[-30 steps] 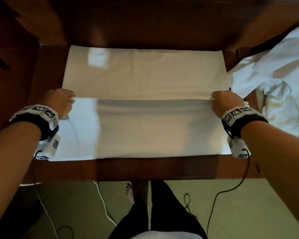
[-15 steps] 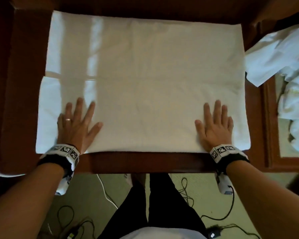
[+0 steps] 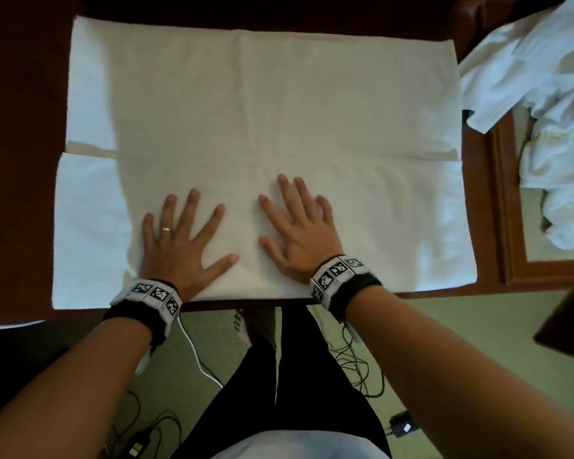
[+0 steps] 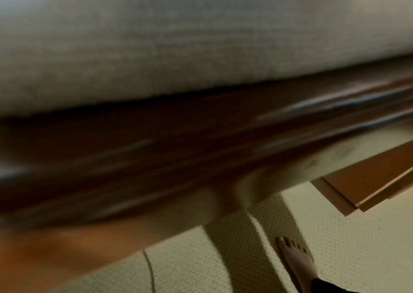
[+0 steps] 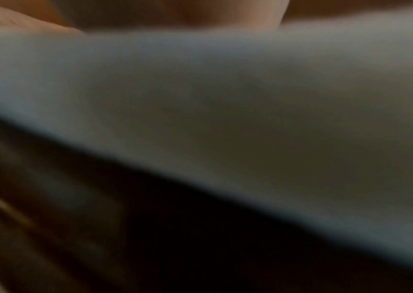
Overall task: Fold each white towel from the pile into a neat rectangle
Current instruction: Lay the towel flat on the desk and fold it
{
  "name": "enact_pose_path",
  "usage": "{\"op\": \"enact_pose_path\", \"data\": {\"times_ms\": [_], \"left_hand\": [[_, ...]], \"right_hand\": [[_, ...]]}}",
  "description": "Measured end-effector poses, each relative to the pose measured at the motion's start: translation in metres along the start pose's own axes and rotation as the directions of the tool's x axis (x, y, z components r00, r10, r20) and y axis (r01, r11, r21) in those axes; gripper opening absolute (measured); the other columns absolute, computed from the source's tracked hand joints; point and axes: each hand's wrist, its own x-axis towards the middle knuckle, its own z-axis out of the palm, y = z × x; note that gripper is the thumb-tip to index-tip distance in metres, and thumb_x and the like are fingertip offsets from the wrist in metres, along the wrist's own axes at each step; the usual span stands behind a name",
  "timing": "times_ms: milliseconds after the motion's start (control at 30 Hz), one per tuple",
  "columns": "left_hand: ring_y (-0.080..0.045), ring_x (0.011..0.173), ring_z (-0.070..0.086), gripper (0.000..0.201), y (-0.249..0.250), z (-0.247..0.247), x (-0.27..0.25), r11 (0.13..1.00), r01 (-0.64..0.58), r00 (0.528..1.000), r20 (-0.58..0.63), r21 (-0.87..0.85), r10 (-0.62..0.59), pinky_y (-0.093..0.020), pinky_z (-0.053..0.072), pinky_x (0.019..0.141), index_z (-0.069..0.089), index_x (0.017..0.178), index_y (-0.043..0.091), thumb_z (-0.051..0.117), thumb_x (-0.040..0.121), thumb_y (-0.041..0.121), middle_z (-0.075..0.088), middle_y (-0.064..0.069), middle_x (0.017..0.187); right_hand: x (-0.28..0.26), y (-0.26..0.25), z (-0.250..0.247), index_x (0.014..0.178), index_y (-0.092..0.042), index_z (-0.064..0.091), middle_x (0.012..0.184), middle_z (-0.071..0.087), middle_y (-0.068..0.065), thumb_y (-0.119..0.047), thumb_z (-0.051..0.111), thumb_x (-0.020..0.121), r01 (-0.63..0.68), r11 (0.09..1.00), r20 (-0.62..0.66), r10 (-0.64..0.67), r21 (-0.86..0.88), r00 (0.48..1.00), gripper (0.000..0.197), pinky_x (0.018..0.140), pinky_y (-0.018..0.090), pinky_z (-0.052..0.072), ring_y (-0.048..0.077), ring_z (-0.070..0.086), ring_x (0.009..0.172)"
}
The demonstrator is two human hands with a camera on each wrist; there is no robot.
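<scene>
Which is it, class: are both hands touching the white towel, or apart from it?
Touching. The head view shows left hand and right hand lying flat, fingers spread, on the white towel.

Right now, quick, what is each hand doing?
Left hand: open, fingers spread, flat on the towel.
Right hand: open, fingers spread, flat on the towel.

Dark wooden table (image 3: 20, 127) on pale green carpet (image 3: 478, 376).

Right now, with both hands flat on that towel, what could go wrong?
1. The towel reaches the near table edge; a pull by the left hand or right hand might drag it off.
2. Its folded layers sit offset at the left, so the rectangle may end uneven.
3. The pile lies close and could snag.
</scene>
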Motion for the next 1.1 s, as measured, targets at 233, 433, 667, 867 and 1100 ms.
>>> {"op": "enact_pose_path", "data": {"times_ms": [233,433,667,867,1100], "left_hand": [[-0.039,0.153,0.003,0.094,-0.002,0.003,0.0,1.0,0.013,1.0,-0.023,-0.006,-0.013,-0.067,0.011,0.115,0.015,0.158,0.041,0.026,0.077,0.088,-0.004,0.002,0.169],[-0.042,0.152,0.005,0.094,0.0,-0.004,0.002,0.998,-0.025,1.0,-0.014,-0.05,0.024,-0.067,0.012,0.115,0.02,0.158,0.034,0.032,0.078,0.082,0.002,-0.002,0.169],[-0.034,0.153,0.007,0.085,-0.015,-0.004,-0.004,0.988,-0.145,0.987,0.07,0.054,0.141,-0.069,0.016,0.114,0.013,0.159,0.037,0.015,0.087,0.081,-0.002,0.001,0.169],[-0.035,0.153,0.0,0.082,-0.113,-0.025,0.002,0.961,0.271,0.954,0.112,0.059,-0.276,-0.067,0.015,0.116,-0.01,0.156,0.041,0.01,0.088,0.082,-0.015,0.006,0.167],[-0.032,0.154,0.001,0.085,-0.064,-0.032,0.002,0.995,0.099,0.989,0.112,-0.028,-0.095,-0.053,0.014,0.122,0.0,0.158,0.041,0.028,0.086,0.077,-0.01,0.001,0.168]], "right_hand": [[-0.046,0.134,-0.002,0.157,-0.04,0.006,0.166,-0.007,0.0,-0.067,0.017,0.095,-0.346,0.938,-0.001,0.346,0.001,0.938,0.068,0.12,0.051,0.01,0.022,-0.007,0.153],[-0.068,0.184,-0.023,0.159,-0.027,0.008,0.167,-0.003,0.003,-0.059,0.013,0.096,-0.57,0.822,-0.027,0.57,0.019,0.821,0.071,0.12,0.056,0.009,0.021,-0.003,0.153],[-0.049,0.076,0.002,0.156,-0.04,-0.007,0.164,-0.022,-0.001,-0.066,0.016,0.097,-0.267,0.964,0.103,0.264,0.013,0.959,0.069,0.12,0.057,0.001,0.026,-0.019,0.151],[-0.048,0.078,-0.002,0.154,-0.043,-0.013,0.16,-0.031,-0.005,-0.068,0.016,0.096,-0.284,0.958,0.156,0.275,0.036,0.949,0.069,0.12,0.057,-0.004,0.024,-0.026,0.148],[-0.048,0.073,-0.021,0.153,-0.043,-0.015,0.16,-0.031,0.0,-0.071,0.024,0.094,-0.28,0.96,0.279,0.272,-0.012,0.921,0.076,0.119,0.059,0.0,0.029,-0.024,0.149]]}}
